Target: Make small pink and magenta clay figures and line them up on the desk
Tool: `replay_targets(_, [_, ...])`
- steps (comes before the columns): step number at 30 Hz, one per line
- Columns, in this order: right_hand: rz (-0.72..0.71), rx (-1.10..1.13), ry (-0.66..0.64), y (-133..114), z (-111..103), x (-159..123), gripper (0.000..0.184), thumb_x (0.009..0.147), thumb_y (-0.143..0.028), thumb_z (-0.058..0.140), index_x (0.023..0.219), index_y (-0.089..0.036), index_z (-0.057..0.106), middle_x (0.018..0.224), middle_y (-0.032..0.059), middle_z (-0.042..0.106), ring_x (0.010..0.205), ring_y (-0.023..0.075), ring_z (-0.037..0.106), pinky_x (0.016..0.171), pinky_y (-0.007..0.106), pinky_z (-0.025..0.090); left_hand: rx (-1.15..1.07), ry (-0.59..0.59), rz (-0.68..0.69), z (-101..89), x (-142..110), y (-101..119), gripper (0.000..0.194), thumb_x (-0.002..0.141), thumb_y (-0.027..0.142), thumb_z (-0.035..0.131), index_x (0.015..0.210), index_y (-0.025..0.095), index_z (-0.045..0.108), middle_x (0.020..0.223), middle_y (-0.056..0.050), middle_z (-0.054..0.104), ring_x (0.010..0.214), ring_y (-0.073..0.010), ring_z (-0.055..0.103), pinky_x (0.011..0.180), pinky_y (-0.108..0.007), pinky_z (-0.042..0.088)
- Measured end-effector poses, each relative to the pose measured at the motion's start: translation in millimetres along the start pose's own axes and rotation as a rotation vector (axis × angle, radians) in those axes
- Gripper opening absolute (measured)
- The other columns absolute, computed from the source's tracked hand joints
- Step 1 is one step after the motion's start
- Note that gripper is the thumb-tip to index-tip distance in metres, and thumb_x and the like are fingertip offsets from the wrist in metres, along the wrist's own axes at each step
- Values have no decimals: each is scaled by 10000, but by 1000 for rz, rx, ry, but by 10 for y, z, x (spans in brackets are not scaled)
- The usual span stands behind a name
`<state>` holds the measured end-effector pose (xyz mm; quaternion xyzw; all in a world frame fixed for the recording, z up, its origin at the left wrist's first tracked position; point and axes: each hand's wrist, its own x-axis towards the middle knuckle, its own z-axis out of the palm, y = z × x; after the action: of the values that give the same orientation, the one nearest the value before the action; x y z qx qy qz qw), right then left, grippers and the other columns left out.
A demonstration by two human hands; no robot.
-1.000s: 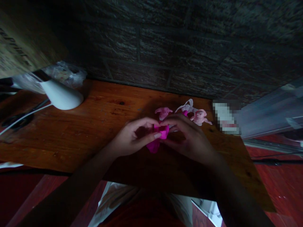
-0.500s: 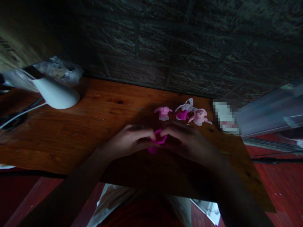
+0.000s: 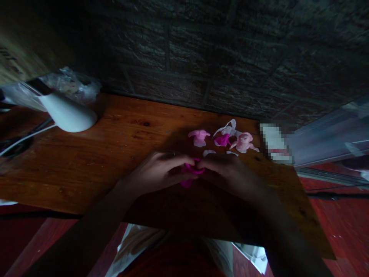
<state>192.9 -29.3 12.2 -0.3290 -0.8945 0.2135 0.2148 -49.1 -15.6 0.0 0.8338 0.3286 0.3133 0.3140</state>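
Between my hands is a soft, bright magenta piece (image 3: 187,182), perhaps modelling clay; its exact kind is unclear in the dim light. My left hand (image 3: 161,169) pinches it from the left, with thumb and fingers on its edge. From the other side my right hand (image 3: 225,171) grips it too, thumb at its upper rim. Just beyond lie a pink figure (image 3: 199,137), a magenta figure (image 3: 222,140) and a pale pink figure (image 3: 243,142) with spread arms. A whitish figure (image 3: 227,130) with a loop stands behind them. Small white pieces (image 3: 209,152) lie beside my right hand.
A white cone-shaped lamp base (image 3: 70,115) with a cable stands on the wooden table (image 3: 127,134) at left, near crumpled clear plastic (image 3: 73,86). A dark brick-patterned wall (image 3: 184,54) rises behind. A blurred-out pale object (image 3: 276,143) lies at the right.
My thumbs have shifted on the magenta piece, and its rim has changed shape. My right hand has moved slightly down, uncovering a white piece behind it. The figures stay where they were.
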Motion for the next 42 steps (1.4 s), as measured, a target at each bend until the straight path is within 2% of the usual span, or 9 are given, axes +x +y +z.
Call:
replay_targets(4, [19, -52, -15, -17, 10, 10, 228, 996, -131, 635, 1165, -233, 747, 1097, 75, 780, 959, 214, 743, 802, 330, 573, -123, 258, -149, 36, 24, 45, 318, 949, 362, 706, 1200, 169, 729, 894, -47, 791, 725, -145, 716, 648, -219, 542])
replay_targets(7, [29, -60, -3, -32, 18, 20, 287, 1003, -114, 603, 1197, -262, 754, 1166, 86, 768, 1015, 226, 741, 841, 357, 598, -232, 160, -199, 75, 42, 54, 255, 958, 345, 686, 1117, 171, 782, 1061, -81, 823, 856, -180, 774, 723, -241, 596])
replay_targets(10, [32, -64, -7, -46, 21, 25, 319, 1003, -104, 596, 1231, -269, 745, 1152, 87, 768, 1011, 225, 746, 839, 361, 612, -197, 89, -214, 108, 27, 46, 229, 925, 315, 714, 1083, 179, 808, 963, -60, 840, 756, -177, 773, 662, -242, 595])
replay_targets(21, [133, -159, 110, -111, 161, 48, 310, 999, -116, 613, 1258, -257, 710, 1161, 82, 790, 1025, 242, 755, 862, 352, 594, 71, 161, -162, 96, 33, 8, 197, 910, 209, 633, 910, 197, 830, 783, -15, 815, 617, -148, 699, 629, -248, 520])
replay_targets(25, [145, -148, 98, -122, 169, 62, 282, 1003, -119, 610, 1231, -262, 693, 1165, 73, 788, 1037, 236, 753, 867, 342, 587, 72, 172, -219, 104, 28, 3, 260, 952, 253, 596, 1039, 211, 838, 881, -36, 846, 623, -163, 724, 644, -270, 545])
replay_targets(28, [141, -132, 86, -120, 160, 60, 309, 985, -114, 635, 1249, -271, 665, 1199, 68, 777, 1080, 236, 747, 894, 343, 588, -50, 213, -295, 127, 22, -21, 300, 929, 290, 651, 1160, 191, 815, 1036, -76, 846, 739, -197, 775, 750, -308, 604])
replay_targets(33, [78, -20, 175, -102, 166, 77, 283, 957, -158, 706, 1220, -246, 651, 1140, 64, 786, 992, 224, 766, 837, 332, 609, -528, 191, -323, 98, 64, -2, 383, 862, 273, 766, 1225, 149, 775, 1221, -109, 800, 1051, -238, 774, 939, -338, 620])
replay_targets(38, [45, 83, 354, -64, 213, 98, 319, 959, -202, 724, 1255, -248, 616, 1201, 73, 773, 1022, 216, 773, 876, 350, 636, -811, 148, -400, 15, 93, 70, 294, 895, 264, 761, 1177, 185, 788, 1209, -92, 798, 977, -220, 780, 830, -322, 655])
replay_targets(42, [147, 261, 387, -38, 218, 73, 520, 926, -214, 763, 1396, -258, 543, 1295, 90, 738, 1005, 209, 780, 865, 365, 655, -822, 151, -296, 12, 82, 71, 300, 890, 200, 778, 1190, 212, 780, 1341, -93, 747, 1103, -225, 761, 865, -282, 649])
